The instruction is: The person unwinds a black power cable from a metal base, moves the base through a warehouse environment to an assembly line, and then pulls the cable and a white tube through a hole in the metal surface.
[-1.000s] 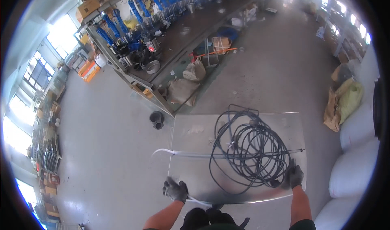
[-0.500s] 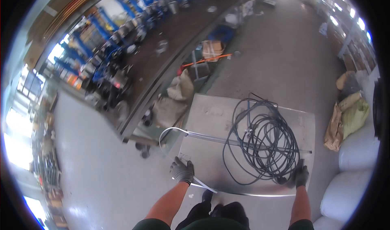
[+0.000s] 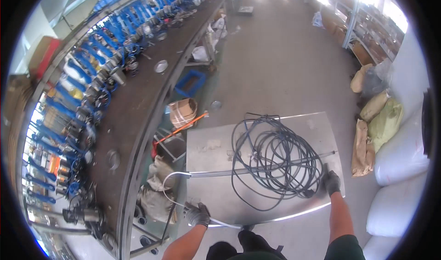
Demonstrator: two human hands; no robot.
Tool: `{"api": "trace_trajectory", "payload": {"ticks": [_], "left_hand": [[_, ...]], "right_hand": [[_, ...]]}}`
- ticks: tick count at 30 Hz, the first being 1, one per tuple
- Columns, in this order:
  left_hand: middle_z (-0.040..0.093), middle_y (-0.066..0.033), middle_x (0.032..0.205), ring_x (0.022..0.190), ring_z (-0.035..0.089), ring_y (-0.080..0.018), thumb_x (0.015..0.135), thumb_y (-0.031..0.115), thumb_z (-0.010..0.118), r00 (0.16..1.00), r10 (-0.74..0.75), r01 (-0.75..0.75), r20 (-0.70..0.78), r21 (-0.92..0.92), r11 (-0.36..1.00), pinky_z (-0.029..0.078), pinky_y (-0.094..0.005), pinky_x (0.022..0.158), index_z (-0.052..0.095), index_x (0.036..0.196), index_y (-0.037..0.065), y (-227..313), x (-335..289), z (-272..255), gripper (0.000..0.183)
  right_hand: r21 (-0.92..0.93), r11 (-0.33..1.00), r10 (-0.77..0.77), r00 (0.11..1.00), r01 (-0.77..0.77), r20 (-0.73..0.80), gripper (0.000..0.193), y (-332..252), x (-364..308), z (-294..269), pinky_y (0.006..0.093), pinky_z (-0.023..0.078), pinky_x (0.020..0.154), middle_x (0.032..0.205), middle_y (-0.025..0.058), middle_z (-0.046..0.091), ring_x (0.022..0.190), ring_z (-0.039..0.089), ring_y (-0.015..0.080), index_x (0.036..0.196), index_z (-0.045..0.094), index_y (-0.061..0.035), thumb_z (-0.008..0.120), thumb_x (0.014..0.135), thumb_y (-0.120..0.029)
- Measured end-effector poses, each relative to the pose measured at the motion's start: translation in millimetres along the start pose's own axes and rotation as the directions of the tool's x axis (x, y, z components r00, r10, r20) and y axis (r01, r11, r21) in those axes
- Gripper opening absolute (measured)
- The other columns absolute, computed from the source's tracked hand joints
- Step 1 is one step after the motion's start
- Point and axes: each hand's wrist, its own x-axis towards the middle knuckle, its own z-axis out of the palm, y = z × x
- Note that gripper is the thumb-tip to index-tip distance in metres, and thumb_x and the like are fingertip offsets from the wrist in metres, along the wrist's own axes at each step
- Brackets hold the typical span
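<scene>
A wide, flat metal top lies in front of me, its sides bent by the lens. On it rests a loose coil of dark cable or hose. Long thin grey strips run across the top, partly beneath the coil. From their left end a pale, thin tube curls round toward my left hand. That gloved hand is closed at the top's near left corner, beside the tube. My gloved right hand grips the near right edge, next to the coil. Fingers under the edge are hidden.
Left of me runs a long dark workbench with blue-handled devices. Sacks, an orange-handled tool, a cardboard box and a blue crate lie below it. Paper bags and large white wrapped rolls line the right side.
The metal top and my hands have advanced along the aisle past the bench, and the view has turned. Both hands keep their places at its edges; the coil stays on top.
</scene>
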Motion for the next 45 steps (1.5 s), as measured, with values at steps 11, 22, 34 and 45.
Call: {"api": "trace_trajectory", "payload": {"ticks": [11, 22, 34, 45], "left_hand": [[0.052, -0.0288, 0.140, 0.126, 0.054, -0.0444, 0.090, 0.047, 0.063, 0.989, 0.131, -0.134, -0.061, -0.046, 0.990, 0.043, -0.0533, 0.108, 0.035, 0.149, -0.004, 373.8, 245.0, -13.6, 0.083], [0.059, -0.0294, 0.126, 0.113, 0.063, -0.0434, 0.089, 0.050, 0.063, 0.970, 0.199, -0.194, -0.143, 0.042, 0.980, 0.051, -0.0528, 0.096, 0.041, 0.143, -0.004, 798.0, 408.5, -10.1, 0.079], [0.058, -0.0280, 0.132, 0.121, 0.058, -0.0409, 0.088, 0.049, 0.060, 0.975, 0.216, -0.218, -0.051, -0.042, 0.975, 0.046, -0.0514, 0.104, 0.039, 0.146, -0.007, 1285.0, 590.5, -28.8, 0.082], [0.056, -0.0261, 0.137, 0.124, 0.057, -0.0403, 0.091, 0.046, 0.062, 0.963, 0.268, -0.269, -0.038, -0.034, 0.963, 0.046, -0.0513, 0.106, 0.043, 0.144, -0.005, 1717.4, 800.7, -34.6, 0.076]], "right_hand": [[-0.127, 0.942, 0.278, 0.934, -0.311, -0.226, 0.056, -231.6, 216.5, 71.9, 0.0485, 0.028, 0.121, 0.156, 0.0182, 0.047, 0.149, 0.034, 0.0386, 0.146, 0.052, -0.0040, 0.059, 0.101, -0.037], [-0.112, 0.937, 0.276, 0.898, -0.331, -0.341, 0.043, -328.3, 646.4, 32.5, 0.0481, 0.027, 0.124, 0.155, 0.0129, 0.050, 0.147, 0.039, 0.0349, 0.134, 0.066, -0.0082, 0.056, 0.102, -0.035], [0.063, 0.817, 0.569, 0.783, -0.574, -0.252, 0.041, -442.5, 1163.7, 10.9, 0.0448, 0.026, 0.124, 0.160, 0.0079, 0.045, 0.152, 0.033, 0.0290, 0.137, 0.056, -0.0055, 0.040, 0.108, -0.029], [0.174, 0.878, 0.477, 0.777, -0.447, -0.410, 0.040, -562.5, 1594.0, 19.0, 0.0383, 0.040, 0.118, 0.158, 0.0158, 0.041, 0.149, 0.035, 0.0341, 0.138, 0.055, 0.0027, 0.047, 0.106, -0.020]]}}
